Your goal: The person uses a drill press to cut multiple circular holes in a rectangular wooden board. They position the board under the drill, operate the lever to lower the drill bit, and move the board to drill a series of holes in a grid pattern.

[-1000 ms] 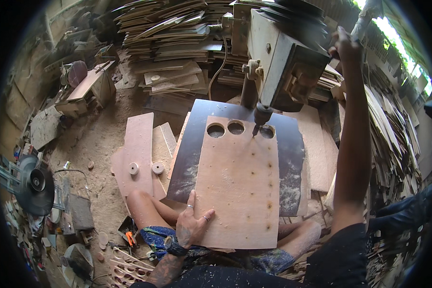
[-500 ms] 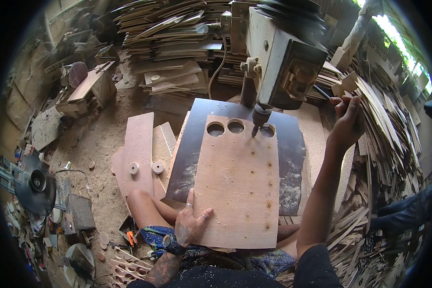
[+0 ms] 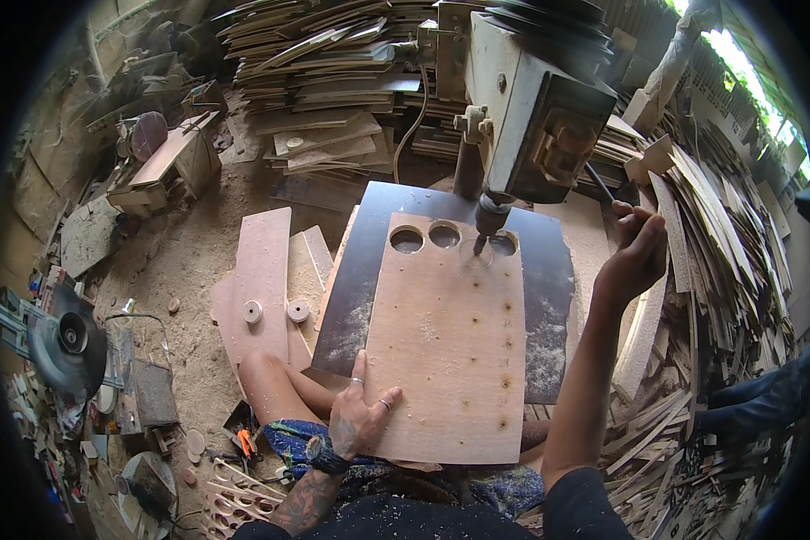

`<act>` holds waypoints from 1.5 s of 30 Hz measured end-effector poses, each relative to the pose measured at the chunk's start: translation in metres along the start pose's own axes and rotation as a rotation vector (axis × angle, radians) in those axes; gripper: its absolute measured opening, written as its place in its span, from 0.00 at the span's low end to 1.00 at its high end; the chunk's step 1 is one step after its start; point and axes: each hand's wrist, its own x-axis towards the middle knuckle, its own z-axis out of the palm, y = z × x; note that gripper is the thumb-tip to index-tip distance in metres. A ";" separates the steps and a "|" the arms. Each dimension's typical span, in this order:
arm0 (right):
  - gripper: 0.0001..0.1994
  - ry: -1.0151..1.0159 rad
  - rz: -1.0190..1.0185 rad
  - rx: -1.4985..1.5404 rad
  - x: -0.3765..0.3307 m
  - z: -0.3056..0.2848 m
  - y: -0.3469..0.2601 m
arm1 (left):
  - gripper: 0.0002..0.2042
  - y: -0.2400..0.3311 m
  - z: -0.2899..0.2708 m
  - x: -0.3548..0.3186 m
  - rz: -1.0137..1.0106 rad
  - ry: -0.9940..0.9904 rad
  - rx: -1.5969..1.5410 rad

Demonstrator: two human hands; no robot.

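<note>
While left hand (image 3: 355, 421) touches board (image 3: 441, 351), right (image 3: 637, 247) grips lever (image 3: 599, 181).

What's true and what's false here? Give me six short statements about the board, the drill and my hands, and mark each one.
1. The left hand touches the board. True.
2. The right hand hangs free. False: it grips the lever.
3. The board has five large round cutouts. False: it has three large holes.
4. The bit is left of the rightmost large hole. True.
5. The board lies directly on the floor. False: it lies on a dark panel.
6. Two thick discs sit off to the left of the board. True.
</note>
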 end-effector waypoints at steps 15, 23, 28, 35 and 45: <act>0.22 0.010 0.046 0.158 -0.020 -0.006 0.026 | 0.44 0.002 0.000 -0.001 0.013 0.020 0.002; 0.20 -0.033 -0.056 0.004 0.031 0.008 -0.005 | 0.43 0.004 0.002 -0.003 0.000 0.043 -0.007; 0.20 -0.252 0.037 -0.047 0.131 0.047 -0.027 | 0.42 0.005 0.001 -0.002 -0.058 0.028 0.017; 0.22 -0.513 0.253 -0.430 0.233 0.137 -0.007 | 0.41 -0.004 -0.003 -0.005 0.037 0.104 -0.080; 0.19 -0.558 0.335 -0.462 0.267 0.156 0.029 | 0.40 -0.081 -0.078 -0.034 -0.085 0.530 0.137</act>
